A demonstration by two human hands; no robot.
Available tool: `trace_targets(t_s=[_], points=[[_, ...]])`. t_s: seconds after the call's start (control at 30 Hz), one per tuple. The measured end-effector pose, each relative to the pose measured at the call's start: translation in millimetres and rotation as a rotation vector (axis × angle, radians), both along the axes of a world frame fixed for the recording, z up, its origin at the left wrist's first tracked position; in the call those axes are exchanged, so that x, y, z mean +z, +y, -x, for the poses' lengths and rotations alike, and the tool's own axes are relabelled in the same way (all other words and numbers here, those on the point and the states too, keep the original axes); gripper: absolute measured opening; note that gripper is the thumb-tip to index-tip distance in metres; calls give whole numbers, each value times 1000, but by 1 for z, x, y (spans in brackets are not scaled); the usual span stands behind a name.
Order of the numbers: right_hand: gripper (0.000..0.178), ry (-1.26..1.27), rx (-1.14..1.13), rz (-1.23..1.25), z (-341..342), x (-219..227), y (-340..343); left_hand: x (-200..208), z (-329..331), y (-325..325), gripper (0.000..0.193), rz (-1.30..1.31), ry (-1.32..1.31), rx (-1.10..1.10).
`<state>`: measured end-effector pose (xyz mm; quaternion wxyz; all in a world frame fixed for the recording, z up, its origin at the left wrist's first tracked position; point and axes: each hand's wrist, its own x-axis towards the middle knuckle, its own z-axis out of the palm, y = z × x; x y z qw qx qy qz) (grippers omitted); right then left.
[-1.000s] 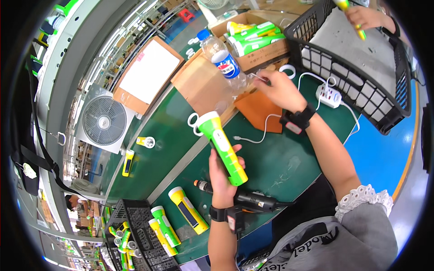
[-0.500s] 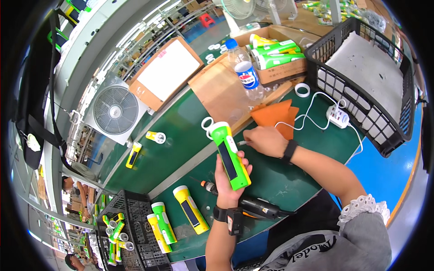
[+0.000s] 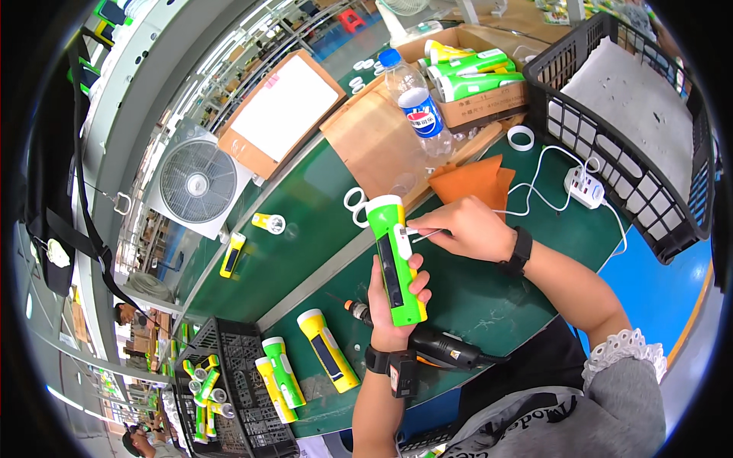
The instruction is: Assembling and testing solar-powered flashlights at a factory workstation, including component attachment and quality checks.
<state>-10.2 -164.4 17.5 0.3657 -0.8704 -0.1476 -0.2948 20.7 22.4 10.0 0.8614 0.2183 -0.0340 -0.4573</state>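
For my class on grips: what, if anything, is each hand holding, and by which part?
The left hand holds a green-and-yellow flashlight by its lower body; the right hand pinches a slim object, its kind and gripped part unclear.

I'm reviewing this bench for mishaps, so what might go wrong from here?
The right hand pinches a small white piece at the side of the green flashlight; a slip might scratch it. The looped white cable passes behind that hand and could snag. The black power tool lies close to the left hand, which grips the flashlight, so it might get knocked.
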Motion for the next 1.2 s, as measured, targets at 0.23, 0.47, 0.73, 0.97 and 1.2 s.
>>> trace_targets(t_s=[0.23,0.47,0.73,0.97,1.2], points=[[25,-186,-76,31,14,15,5,-2,4,5,45,335,90,-107],[24,-411,13,-107,15,15,5,-14,-1,9,41,583,-125,-304],[31,-553,-2,16,16,14,10,0,7,3,48,236,-97,-136],[24,-368,-51,285,17,21,-5,8,6,0,46,-92,-124,-44],[20,-381,-27,238,9,13,-2,9,8,-4,43,-197,-229,-30]])
